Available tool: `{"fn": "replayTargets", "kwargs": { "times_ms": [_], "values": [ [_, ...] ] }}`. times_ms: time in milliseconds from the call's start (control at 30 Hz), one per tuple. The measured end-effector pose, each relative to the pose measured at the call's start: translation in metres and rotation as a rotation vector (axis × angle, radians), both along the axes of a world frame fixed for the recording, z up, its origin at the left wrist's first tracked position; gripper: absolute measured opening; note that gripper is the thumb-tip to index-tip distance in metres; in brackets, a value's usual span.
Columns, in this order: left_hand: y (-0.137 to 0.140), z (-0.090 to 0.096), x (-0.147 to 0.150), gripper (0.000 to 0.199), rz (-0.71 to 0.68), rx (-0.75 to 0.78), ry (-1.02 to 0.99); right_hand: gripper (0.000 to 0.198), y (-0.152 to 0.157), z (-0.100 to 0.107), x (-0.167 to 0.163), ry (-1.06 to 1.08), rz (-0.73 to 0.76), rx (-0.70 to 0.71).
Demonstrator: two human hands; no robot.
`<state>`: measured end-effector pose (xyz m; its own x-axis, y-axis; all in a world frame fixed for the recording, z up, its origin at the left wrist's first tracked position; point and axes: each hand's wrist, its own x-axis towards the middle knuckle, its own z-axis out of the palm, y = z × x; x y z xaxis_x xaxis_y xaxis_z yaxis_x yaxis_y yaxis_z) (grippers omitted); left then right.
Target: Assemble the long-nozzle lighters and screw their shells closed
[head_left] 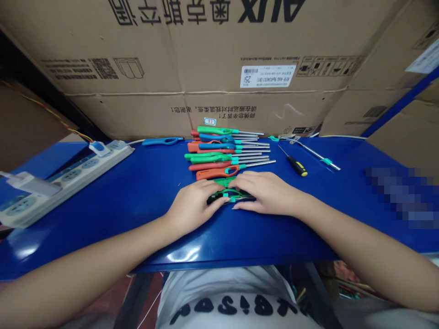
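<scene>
A green stick lighter [229,191] lies on the blue table between my two hands, its casing seemingly open, with dark and turquoise parts showing. My left hand [194,201] grips its left end, thumb along the near side. From the right, my right hand [265,192] pinches the upper edge with fingers closed on it. Much of the lighter is hidden under the fingers. Just beyond, an orange stick lighter [214,173] heads a row of red, green and blue lighters [211,157] with metal tubes pointing right.
A black-and-yellow screwdriver [297,166] and a loose metal lighter tube [317,155] lie to the right. On the left stands a white power strip [73,176] with plugs in it. A blue lighter [163,141] lies near the back, before the large cardboard wall [212,77].
</scene>
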<state>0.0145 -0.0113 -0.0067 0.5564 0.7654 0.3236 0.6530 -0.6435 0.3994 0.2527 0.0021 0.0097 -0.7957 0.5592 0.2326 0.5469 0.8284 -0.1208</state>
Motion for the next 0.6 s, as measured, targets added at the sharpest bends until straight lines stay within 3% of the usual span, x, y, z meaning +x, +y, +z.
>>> {"fn": "replayTargets", "kwargs": {
  "times_ms": [167,600],
  "values": [
    [0.0029,0.0018,-0.0017,0.019,0.077,-0.088,-0.022,0.032,0.0012,0.0045,0.0038,0.016,0.007,0.027],
    [0.0002,0.0010,0.0019,0.012,0.030,-0.126,-0.143,0.034,0.0007,-0.0042,-0.0041,0.055,0.019,-0.016]
  ]
}}
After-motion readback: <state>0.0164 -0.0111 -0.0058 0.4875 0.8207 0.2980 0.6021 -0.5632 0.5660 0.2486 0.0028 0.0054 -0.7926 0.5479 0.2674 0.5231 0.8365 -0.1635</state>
